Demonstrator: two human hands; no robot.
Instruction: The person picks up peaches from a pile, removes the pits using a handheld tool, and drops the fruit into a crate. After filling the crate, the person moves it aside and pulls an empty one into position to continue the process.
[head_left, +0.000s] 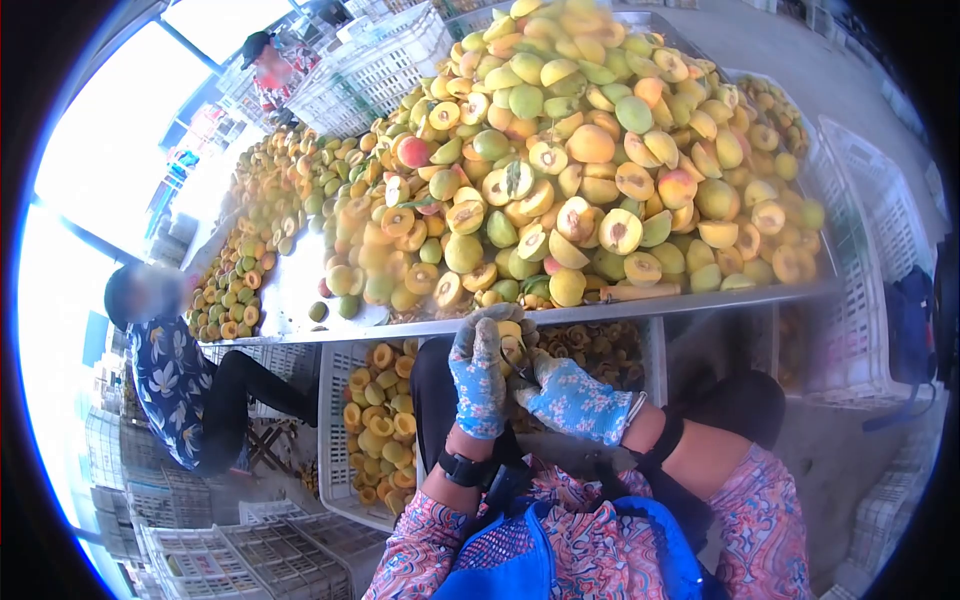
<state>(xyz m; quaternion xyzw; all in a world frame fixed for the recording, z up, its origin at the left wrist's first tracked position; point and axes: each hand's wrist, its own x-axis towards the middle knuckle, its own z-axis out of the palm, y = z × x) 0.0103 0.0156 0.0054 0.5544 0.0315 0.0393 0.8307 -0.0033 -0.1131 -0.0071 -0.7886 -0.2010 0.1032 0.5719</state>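
Observation:
My left hand [478, 375], in a floral work glove with a soiled grey palm, is closed around a halved yellow peach [512, 343] just below the table's metal edge. Beside it my right hand [580, 400], gloved in the same blue floral cloth, grips a small dark metal tool [523, 373] whose tip meets the fruit. Most of the tool is hidden by the fingers. Right above both hands rises a big heap of whole and halved peaches [560, 200], many cut faces showing the pit.
A wooden-handled tool [640, 292] lies at the table's metal edge [700, 301]. Under it stand a white crate of peach halves [335, 440] and a container of dark scraps [600, 345]. White crates [880, 210] flank the right. Two people, one seated left [170, 370], one far back [280, 75], are nearby.

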